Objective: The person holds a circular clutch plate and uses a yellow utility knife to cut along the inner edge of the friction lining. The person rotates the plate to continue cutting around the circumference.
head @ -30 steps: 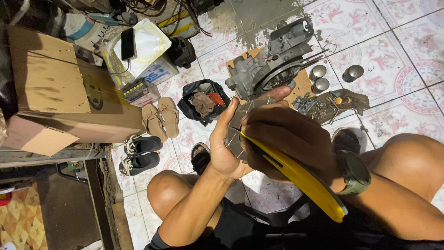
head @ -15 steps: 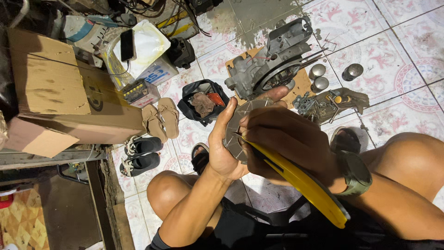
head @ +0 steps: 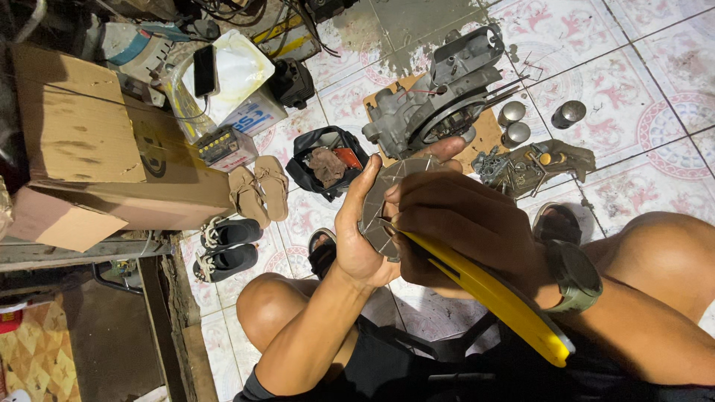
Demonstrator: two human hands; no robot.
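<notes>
Little has moved: we still hold the disc [head: 387, 205] up above the floor [head: 640, 59], our left hand [head: 361, 238] cupped round its edge, our right hand [head: 454, 223] closed on the yellow tool [head: 499, 301] against it. Thin, stiff metal, probably light; we judge the rim the safest hold.

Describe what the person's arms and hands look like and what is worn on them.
Both forearms are bare, with no sleeves or gloves. The left hand has nothing on it. The right hand is bare too, but its wrist carries a watch with a dark round face and an olive-green strap.
</notes>
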